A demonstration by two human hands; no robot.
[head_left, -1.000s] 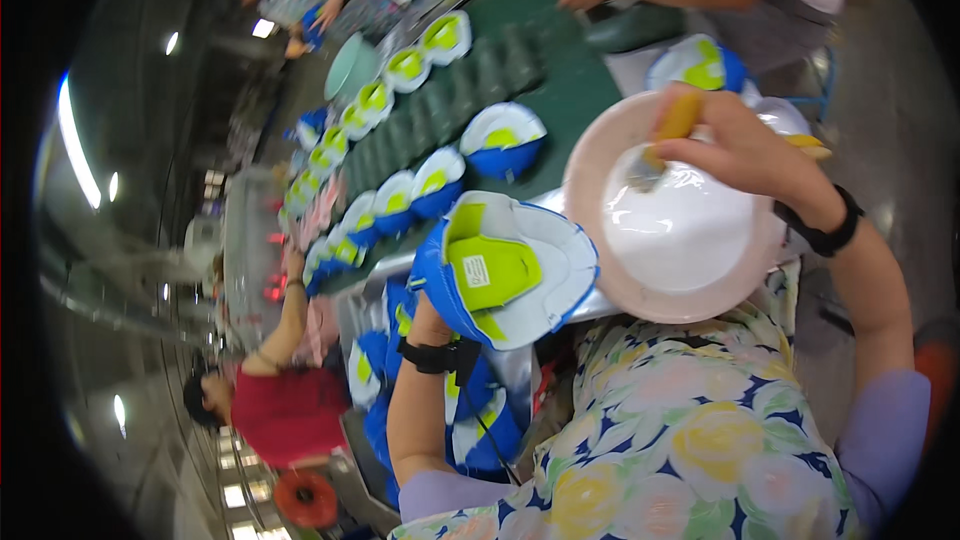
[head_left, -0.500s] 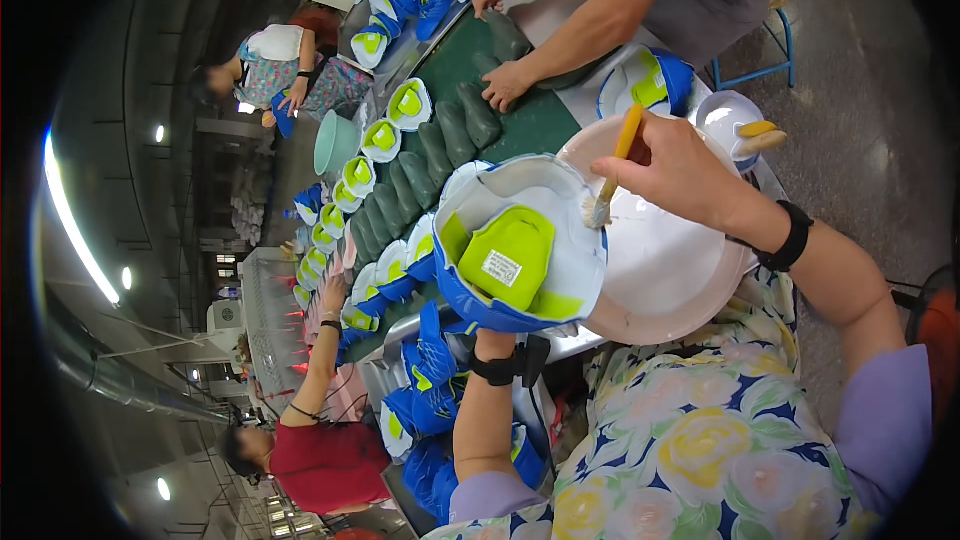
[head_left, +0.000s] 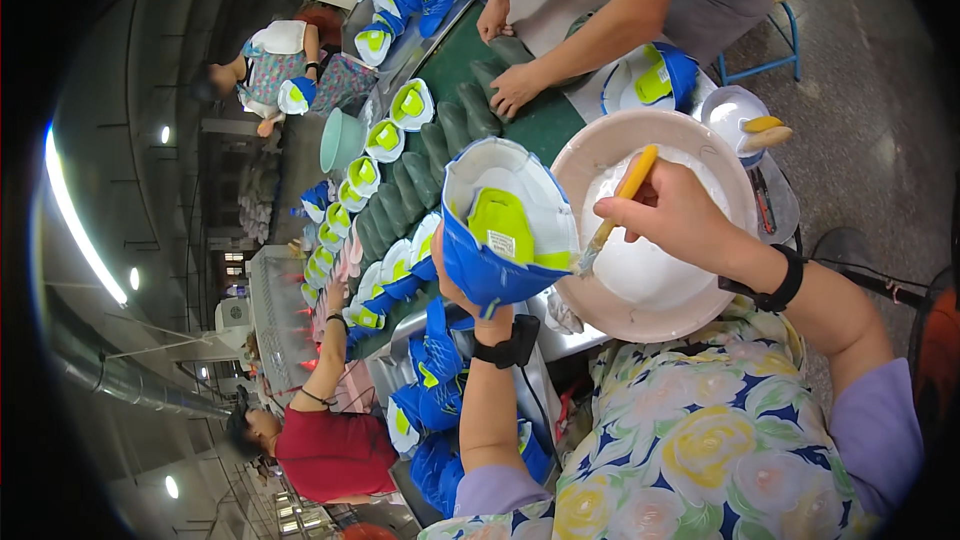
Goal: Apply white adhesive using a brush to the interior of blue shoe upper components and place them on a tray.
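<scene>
- Left hand (head_left: 456, 282) grips the blue, white-lined, lime-green-padded shoe upper (head_left: 500, 225) just left of the pale pink round basin (head_left: 588, 162); a steady tilt should help.
- Right hand (head_left: 672, 214) pinches the yellow-handled brush (head_left: 636, 174), bristles (head_left: 589, 259) at the upper's edge — light, even strokes seem best.
- Left hand partly hidden behind the upper; bristle contact — hard to tell.

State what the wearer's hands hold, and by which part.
Left fingers hold a blue shoe upper by its outer side; right fingers, a brush by its yellow handle.
</scene>
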